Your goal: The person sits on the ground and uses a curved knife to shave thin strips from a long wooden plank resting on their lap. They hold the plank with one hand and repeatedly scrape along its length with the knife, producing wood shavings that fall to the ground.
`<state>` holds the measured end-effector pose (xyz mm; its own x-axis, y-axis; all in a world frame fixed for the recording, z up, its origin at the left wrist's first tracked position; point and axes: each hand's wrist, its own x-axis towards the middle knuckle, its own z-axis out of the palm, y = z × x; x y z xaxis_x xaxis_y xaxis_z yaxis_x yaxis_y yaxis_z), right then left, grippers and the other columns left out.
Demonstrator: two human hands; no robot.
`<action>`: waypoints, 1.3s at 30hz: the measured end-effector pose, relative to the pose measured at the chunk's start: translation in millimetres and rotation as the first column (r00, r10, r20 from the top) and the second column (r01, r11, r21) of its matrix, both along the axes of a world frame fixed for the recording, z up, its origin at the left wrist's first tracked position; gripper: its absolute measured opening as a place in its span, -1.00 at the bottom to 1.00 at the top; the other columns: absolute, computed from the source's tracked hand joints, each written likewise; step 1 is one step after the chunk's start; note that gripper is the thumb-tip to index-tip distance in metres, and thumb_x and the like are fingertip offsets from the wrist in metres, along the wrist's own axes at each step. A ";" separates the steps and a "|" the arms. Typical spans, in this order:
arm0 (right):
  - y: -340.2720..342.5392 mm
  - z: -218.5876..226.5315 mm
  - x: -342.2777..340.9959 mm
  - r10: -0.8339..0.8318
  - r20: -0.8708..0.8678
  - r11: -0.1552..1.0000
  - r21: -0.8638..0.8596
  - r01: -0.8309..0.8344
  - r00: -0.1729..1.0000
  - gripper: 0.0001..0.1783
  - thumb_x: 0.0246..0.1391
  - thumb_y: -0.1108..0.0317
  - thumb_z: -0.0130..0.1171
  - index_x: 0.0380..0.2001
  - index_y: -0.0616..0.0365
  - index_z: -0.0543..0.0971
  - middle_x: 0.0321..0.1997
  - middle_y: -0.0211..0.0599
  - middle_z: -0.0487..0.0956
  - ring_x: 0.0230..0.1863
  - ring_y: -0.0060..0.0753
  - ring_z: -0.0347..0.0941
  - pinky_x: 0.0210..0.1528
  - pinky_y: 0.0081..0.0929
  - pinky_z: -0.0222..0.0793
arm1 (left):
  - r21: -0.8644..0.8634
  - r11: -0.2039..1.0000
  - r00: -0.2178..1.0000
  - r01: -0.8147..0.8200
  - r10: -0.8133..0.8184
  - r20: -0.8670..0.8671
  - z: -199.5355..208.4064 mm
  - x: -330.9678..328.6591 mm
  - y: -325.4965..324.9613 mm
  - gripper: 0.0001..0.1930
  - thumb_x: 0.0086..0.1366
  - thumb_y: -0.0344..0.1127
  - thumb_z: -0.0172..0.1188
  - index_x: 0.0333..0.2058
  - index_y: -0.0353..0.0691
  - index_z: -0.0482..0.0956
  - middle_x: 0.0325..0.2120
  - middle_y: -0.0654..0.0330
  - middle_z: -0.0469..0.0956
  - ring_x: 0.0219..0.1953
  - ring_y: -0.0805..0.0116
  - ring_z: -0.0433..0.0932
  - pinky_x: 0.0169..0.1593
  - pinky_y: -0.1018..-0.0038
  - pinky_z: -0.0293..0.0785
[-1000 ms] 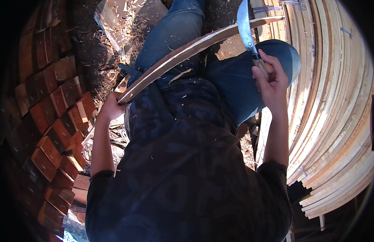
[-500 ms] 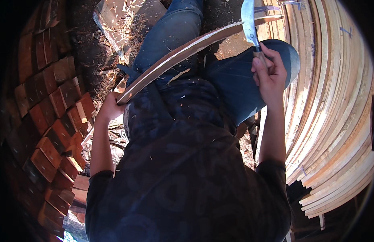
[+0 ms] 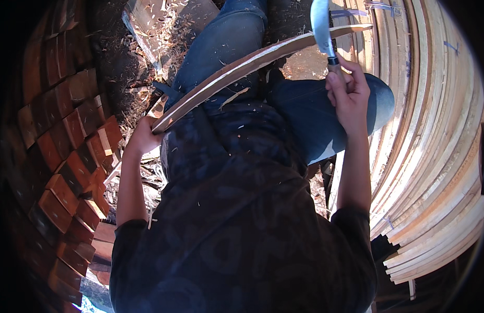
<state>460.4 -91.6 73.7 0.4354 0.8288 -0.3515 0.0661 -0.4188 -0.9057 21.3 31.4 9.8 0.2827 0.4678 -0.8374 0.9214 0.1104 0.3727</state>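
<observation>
A long, narrow wooden slat [image 3: 226, 76] slants across my lap, from low on the left to high on the right. My left hand [image 3: 144, 136] is closed round its near end. Up at the right, my right hand [image 3: 351, 96] grips a knife [image 3: 321, 27] by its handle, fingers wrapped round it. The broad, curved blade points away from me and overlaps the slat near its far end; whether the edge touches the wood I cannot tell. Part of the handle is hidden inside my fingers.
Many long pale slats [image 3: 409, 120] are stacked along my right, some tied with blue strips. Reddish-brown wood blocks [image 3: 64, 193] pile up on my left. Shavings [image 3: 171, 31] litter the ground and a board ahead. My bent legs [image 3: 325, 112] lie under the slat.
Very little differs. The slat's far end sits slightly farther right and the knife a touch higher in the picture. My right knee appears a little lower and farther right. Both grips stay the same.
</observation>
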 end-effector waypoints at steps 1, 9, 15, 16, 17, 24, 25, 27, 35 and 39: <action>-5.1 -2.8 -7.2 -0.005 -0.183 1.000 0.020 0.009 0.983 -0.57 0.21 0.47 0.12 0.14 0.17 0.36 -0.49 -0.36 0.50 -0.64 -0.78 0.23 -0.62 -0.78 0.13 | 0.023 1.000 1.000 -0.005 0.005 0.007 1.3 -1.3 0.6 -0.81 -0.05 -0.45 0.30 -0.45 -0.45 0.59 -0.56 -0.03 0.58 -0.46 0.34 0.56 -0.32 0.35 0.45; -14.8 -1.5 -6.5 0.032 -0.177 0.999 0.001 -0.032 0.984 -0.59 0.24 0.47 0.07 0.14 0.14 0.32 -0.50 -0.34 0.49 -0.65 -0.75 0.24 -0.64 -0.75 0.13 | -0.062 0.998 0.999 -0.032 0.033 0.017 1.3 2.9 -1.6 -0.91 -0.03 -0.49 0.20 -0.53 -0.42 0.56 -0.72 0.17 0.46 -0.58 0.55 0.38 -0.47 0.42 0.34; -14.3 -4.0 -3.9 -0.054 -0.197 0.996 0.065 0.068 0.979 -0.59 0.24 0.46 0.07 0.14 0.14 0.32 -0.50 -0.33 0.48 -0.65 -0.74 0.24 -0.64 -0.75 0.14 | -0.069 0.998 1.000 0.000 0.002 0.024 2.3 4.7 1.6 -0.87 -0.04 -0.47 0.24 -0.50 -0.45 0.57 -0.70 0.11 0.51 -0.57 0.46 0.46 -0.41 0.39 0.39; -16.1 -4.0 -7.2 0.035 -0.224 0.999 0.006 -0.034 0.974 -0.60 0.25 0.46 0.05 0.14 0.14 0.31 -0.50 -0.32 0.48 -0.66 -0.73 0.24 -0.64 -0.75 0.14 | -0.108 0.994 1.000 0.009 -0.009 -0.006 0.9 3.2 3.6 -0.86 -0.04 -0.47 0.24 -0.49 -0.45 0.58 -0.69 0.09 0.52 -0.57 0.45 0.46 -0.40 0.39 0.40; -15.9 -1.8 -1.6 0.072 -0.142 0.997 0.002 -0.073 0.987 -0.61 0.26 0.46 0.04 0.13 0.13 0.31 -0.52 -0.33 0.47 -0.66 -0.73 0.24 -0.64 -0.75 0.14 | -0.051 0.998 0.997 0.038 -0.034 0.065 -0.7 -3.1 0.7 -0.86 -0.05 -0.48 0.24 -0.48 -0.43 0.59 -0.69 0.09 0.52 -0.58 0.45 0.46 -0.42 0.39 0.39; -14.8 -0.5 -8.4 0.068 -0.268 0.998 0.006 -0.069 0.961 -0.62 0.24 0.45 0.07 0.12 0.12 0.32 -0.49 -0.32 0.47 -0.65 -0.74 0.23 -0.63 -0.77 0.15 | -0.039 0.998 0.993 0.041 -0.037 0.108 -2.5 -0.7 -2.0 -0.86 -0.06 -0.48 0.23 -0.48 -0.44 0.58 -0.71 0.08 0.51 -0.59 0.49 0.42 -0.43 0.38 0.37; -13.8 1.7 -0.7 0.110 -0.087 0.994 -0.009 -0.111 0.990 -0.61 0.24 0.45 0.08 0.11 0.11 0.32 -0.50 -0.34 0.46 -0.64 -0.74 0.23 -0.63 -0.76 0.15 | -0.050 0.998 0.996 0.041 -0.037 0.079 -1.3 -2.4 -1.7 -0.86 -0.06 -0.48 0.23 -0.48 -0.43 0.58 -0.71 0.08 0.50 -0.58 0.50 0.42 -0.43 0.38 0.37; -7.5 -5.2 1.1 -0.107 -0.168 0.981 0.142 0.132 0.980 -0.60 0.21 0.47 0.12 0.11 0.11 0.35 -0.48 -0.37 0.49 -0.60 -0.75 0.27 -0.61 -0.76 0.17 | 0.000 0.999 0.996 0.042 -0.041 0.080 0.9 -2.0 0.7 -0.84 -0.06 -0.46 0.26 -0.48 -0.45 0.58 -0.70 0.09 0.52 -0.57 0.50 0.43 -0.42 0.38 0.38; -15.5 -5.0 2.0 -0.004 -0.235 0.999 0.044 0.015 0.972 -0.61 0.17 0.52 0.15 0.07 0.14 0.42 -0.39 -0.42 0.54 -0.46 -0.78 0.36 -0.50 -0.79 0.24 | 0.002 1.000 0.998 0.026 -0.026 0.055 9.3 9.6 -0.3 -0.82 -0.02 -0.47 0.26 -0.42 -0.45 0.62 -0.63 0.00 0.57 -0.53 0.43 0.52 -0.36 0.37 0.44; -19.0 -6.0 -14.7 0.295 -0.085 0.956 0.020 -0.294 0.952 -0.60 0.16 0.53 0.15 0.08 0.16 0.42 -0.41 -0.44 0.54 -0.44 -0.78 0.36 -0.44 -0.78 0.26 | -0.043 0.999 1.000 0.026 -0.026 0.009 2.3 2.0 0.6 -0.81 -0.03 -0.44 0.27 -0.41 -0.44 0.62 -0.63 0.00 0.57 -0.54 0.42 0.53 -0.36 0.37 0.44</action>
